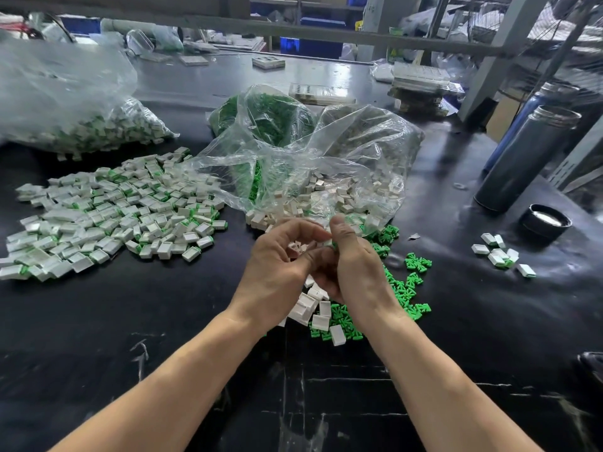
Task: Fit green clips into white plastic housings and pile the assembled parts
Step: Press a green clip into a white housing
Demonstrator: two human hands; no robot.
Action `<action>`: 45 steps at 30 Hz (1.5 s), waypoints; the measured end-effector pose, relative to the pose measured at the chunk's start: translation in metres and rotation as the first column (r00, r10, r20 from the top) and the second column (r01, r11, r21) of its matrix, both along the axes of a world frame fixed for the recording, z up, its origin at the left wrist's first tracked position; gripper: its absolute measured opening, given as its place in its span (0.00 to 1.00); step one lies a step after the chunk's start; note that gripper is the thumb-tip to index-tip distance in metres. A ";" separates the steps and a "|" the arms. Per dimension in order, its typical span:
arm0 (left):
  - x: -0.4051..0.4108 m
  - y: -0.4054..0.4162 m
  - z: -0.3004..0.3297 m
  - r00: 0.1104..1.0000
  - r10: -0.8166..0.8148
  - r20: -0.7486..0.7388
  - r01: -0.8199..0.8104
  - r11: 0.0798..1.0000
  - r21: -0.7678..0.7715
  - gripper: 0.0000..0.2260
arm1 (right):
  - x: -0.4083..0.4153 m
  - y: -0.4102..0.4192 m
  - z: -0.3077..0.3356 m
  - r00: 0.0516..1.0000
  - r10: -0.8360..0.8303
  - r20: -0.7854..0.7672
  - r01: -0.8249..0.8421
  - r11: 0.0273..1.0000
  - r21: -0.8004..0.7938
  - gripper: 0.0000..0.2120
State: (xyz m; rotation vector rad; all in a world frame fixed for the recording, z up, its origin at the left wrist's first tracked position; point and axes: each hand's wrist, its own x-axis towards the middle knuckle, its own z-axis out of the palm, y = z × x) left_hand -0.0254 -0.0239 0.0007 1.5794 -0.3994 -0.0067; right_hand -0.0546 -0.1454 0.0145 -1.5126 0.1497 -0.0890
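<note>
My left hand [280, 265] and my right hand [354, 265] meet above the middle of the black table [163, 321]. Between their fingertips they pinch a small white housing with a green clip [329, 243]; most of it is hidden by my fingers. Loose white housings [313, 308] and loose green clips [404, 285] lie under and to the right of my hands. A wide pile of assembled white-and-green parts [107, 213] spreads over the table to the left.
An open clear bag [326, 164] behind my hands holds white housings and green clips. Another bag of assembled parts [75, 102] lies at far left. A few parts [499, 254], a black lid [545, 221] and two metal flasks [525, 158] stand at right.
</note>
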 end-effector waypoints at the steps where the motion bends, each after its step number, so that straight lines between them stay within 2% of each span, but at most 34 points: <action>1: -0.001 -0.002 -0.001 1.000 -0.007 -0.011 0.007 1.000 -0.011 0.06 | 0.001 0.000 -0.002 1.000 0.002 0.021 -0.002 1.000 0.006 0.29; 5: -0.003 -0.004 -0.002 1.000 -0.027 0.001 0.027 0.999 -0.019 0.03 | 0.003 0.001 -0.006 0.998 -0.044 0.050 0.047 0.998 -0.051 0.27; 9: -0.003 -0.002 -0.003 1.000 -0.016 0.018 0.016 0.999 -0.036 0.04 | 0.002 -0.001 -0.006 0.998 -0.022 0.054 0.017 0.995 0.098 0.26; 14: -0.004 -0.004 -0.003 1.000 -0.013 -0.006 0.012 0.998 -0.062 0.03 | 0.009 0.004 -0.014 0.998 -0.049 0.049 0.047 0.998 0.045 0.26; 17: -0.004 -0.006 -0.003 1.000 0.007 -0.009 -0.008 0.998 -0.062 0.02 | 0.013 0.009 -0.016 0.991 -0.130 0.043 0.129 0.991 0.035 0.22; 22: -0.006 -0.008 -0.003 0.999 0.047 -0.020 -0.049 0.996 -0.072 0.03 | 0.018 0.015 -0.021 0.977 -0.201 0.071 0.196 0.978 0.071 0.23; 25: -0.005 -0.008 -0.003 0.998 0.062 -0.015 -0.063 0.996 -0.066 0.03 | 0.020 0.015 -0.023 0.974 -0.209 0.088 0.199 0.974 0.110 0.23; 45: -0.007 -0.007 0.000 0.998 0.059 -0.011 -0.060 0.995 -0.078 0.03 | 0.022 0.013 -0.028 0.966 -0.198 0.165 0.196 0.980 0.029 0.24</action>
